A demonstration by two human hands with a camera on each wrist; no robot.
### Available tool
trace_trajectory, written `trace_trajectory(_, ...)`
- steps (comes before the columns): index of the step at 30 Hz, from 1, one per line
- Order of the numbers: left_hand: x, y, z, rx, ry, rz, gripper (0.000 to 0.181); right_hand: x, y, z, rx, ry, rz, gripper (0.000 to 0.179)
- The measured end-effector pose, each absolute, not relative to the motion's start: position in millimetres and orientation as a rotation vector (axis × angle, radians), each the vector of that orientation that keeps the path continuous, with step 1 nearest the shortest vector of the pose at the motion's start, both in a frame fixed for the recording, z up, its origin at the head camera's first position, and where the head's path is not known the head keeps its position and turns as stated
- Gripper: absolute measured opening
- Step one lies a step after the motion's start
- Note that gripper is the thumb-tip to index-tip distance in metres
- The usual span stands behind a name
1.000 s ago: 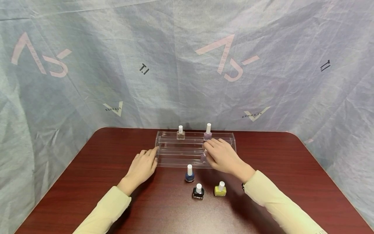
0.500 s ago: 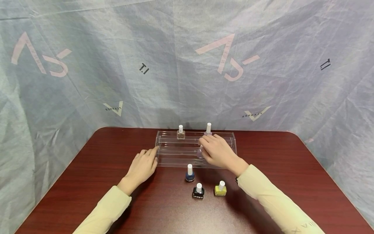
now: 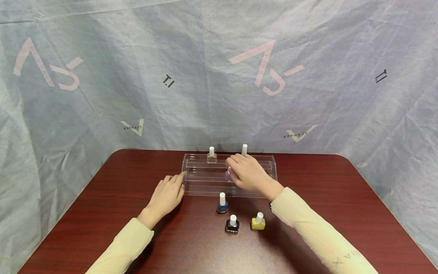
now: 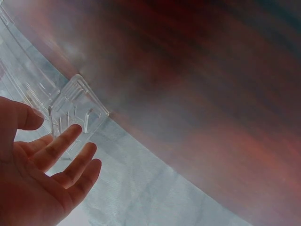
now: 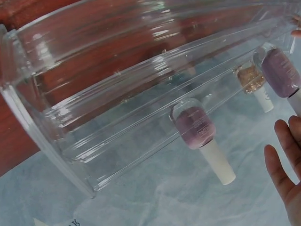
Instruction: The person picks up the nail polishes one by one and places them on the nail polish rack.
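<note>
A clear acrylic nail polish rack (image 3: 202,188) with stepped tiers stands near the table's back edge. My right hand (image 3: 249,173) is over its middle tier, gripping a purple nail polish bottle (image 5: 281,73) by its white cap, partly hidden by the fingers in the head view. On the top tier stand a second purple bottle (image 5: 195,127), mostly behind my right hand in the head view, and a glittery brown bottle (image 3: 211,158). My left hand (image 3: 166,194) rests against the rack's left end, fingers extended beside the end panel (image 4: 77,113) in the left wrist view.
In front of the rack, a blue bottle (image 3: 222,206), a black bottle (image 3: 232,225) and a yellow bottle (image 3: 258,223) stand upright on the dark red table (image 3: 191,247). A grey printed cloth (image 3: 205,76) hangs behind and around the table.
My right hand has moved left and slightly back along the rack, carrying the purple nail polish bottle with it. My left hand has stayed at the rack's left end.
</note>
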State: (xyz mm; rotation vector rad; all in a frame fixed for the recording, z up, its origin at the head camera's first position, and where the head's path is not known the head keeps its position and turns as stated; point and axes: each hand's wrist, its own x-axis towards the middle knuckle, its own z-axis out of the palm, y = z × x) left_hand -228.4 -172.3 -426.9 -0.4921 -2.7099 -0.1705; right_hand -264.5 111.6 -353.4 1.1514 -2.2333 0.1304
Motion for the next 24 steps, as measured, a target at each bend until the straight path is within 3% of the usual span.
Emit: trace_trajectory(24, -227.0, -172.1, -428.0, -0.496, -2.696, -0.164, 0.045, -280.9, 81.9, -346.9, 1.182, -2.278, 0.042, 0.003)
